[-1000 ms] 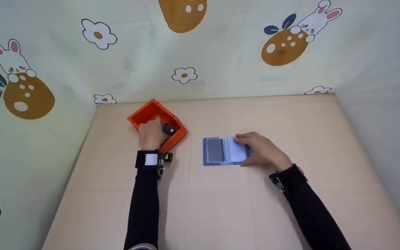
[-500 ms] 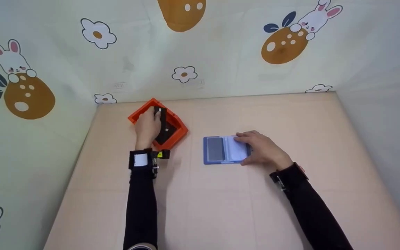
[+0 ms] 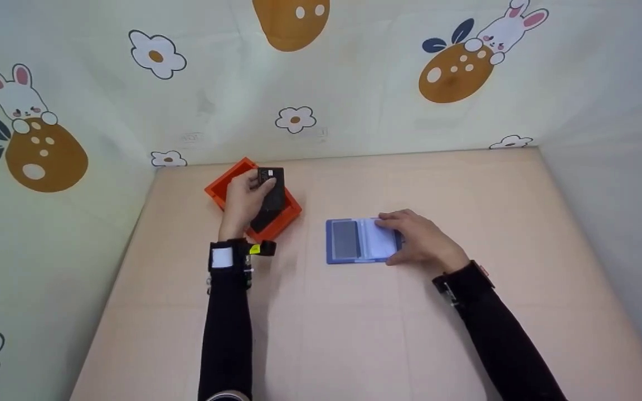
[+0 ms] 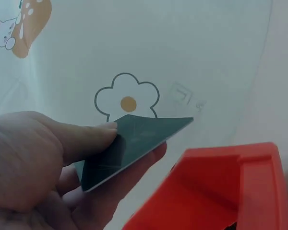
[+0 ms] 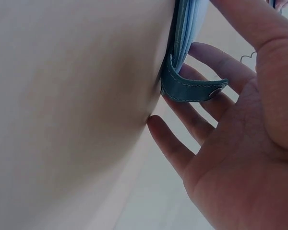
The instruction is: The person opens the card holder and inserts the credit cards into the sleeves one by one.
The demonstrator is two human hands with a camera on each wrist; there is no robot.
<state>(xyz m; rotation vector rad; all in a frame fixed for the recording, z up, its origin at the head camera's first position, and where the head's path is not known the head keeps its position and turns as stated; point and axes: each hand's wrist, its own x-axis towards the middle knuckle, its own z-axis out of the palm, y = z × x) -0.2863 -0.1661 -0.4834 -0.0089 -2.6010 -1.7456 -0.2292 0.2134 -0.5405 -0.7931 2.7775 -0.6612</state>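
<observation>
My left hand (image 3: 243,201) pinches a black card (image 3: 274,192) over the orange box (image 3: 293,210). Its thumb lies on the card's face and the fingers are behind it. The left wrist view shows the thin card (image 4: 134,143) tilted, above the box's wall (image 4: 264,191). A blue card holder (image 3: 345,239) lies spread open on the table, clear sleeves facing up. My right hand (image 3: 424,242) grips its right half, thumb at the near edge and fingers at the far edge. In the right wrist view a snap strap (image 5: 192,89) sticks out from the holder.
Something dark (image 3: 259,223) lies in the box, partly hidden by the card. The pale table (image 3: 349,323) meets a printed cloth backdrop (image 3: 354,128) just behind the box, and more cloth rises at both sides.
My left hand, earlier down inside the box, has lifted the black card out and turned its face upward. My right hand and the card holder have stayed in place.
</observation>
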